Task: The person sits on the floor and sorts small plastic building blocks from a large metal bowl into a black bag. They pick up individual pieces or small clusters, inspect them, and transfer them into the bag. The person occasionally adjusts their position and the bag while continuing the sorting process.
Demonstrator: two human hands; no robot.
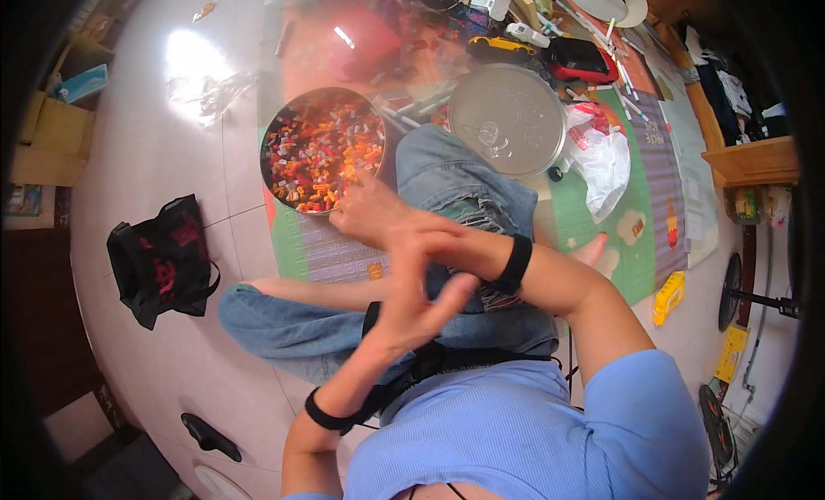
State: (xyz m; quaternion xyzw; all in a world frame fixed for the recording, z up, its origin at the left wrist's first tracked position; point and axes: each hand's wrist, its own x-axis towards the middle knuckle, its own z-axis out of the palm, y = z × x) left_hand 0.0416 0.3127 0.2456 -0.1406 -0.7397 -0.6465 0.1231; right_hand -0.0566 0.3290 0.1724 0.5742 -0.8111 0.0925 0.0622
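A round metal tin (265, 169) stands in front of me, filled with small red, orange, yellow and grey plastic pieces (322, 148). My right hand (375, 214) is at the tin's near right rim. Its fingers are apart, one reaching over the edge toward the pieces, and I see nothing held in them. Crossing below it, my left hand (421, 294) touches the right wrist with its fingers. Its thumb sticks out to the right, and the hand is open. A black band (516, 264) circles my right forearm; another band (326, 411) is on my left wrist.
The round metal lid (507, 120) lies right of the tin, beside a white plastic bag (604, 167). Behind it are a yellow toy car (501, 46), a red-and-black case (583, 60) and several white sticks. A black tote bag (163, 264) sits on the tiles at left.
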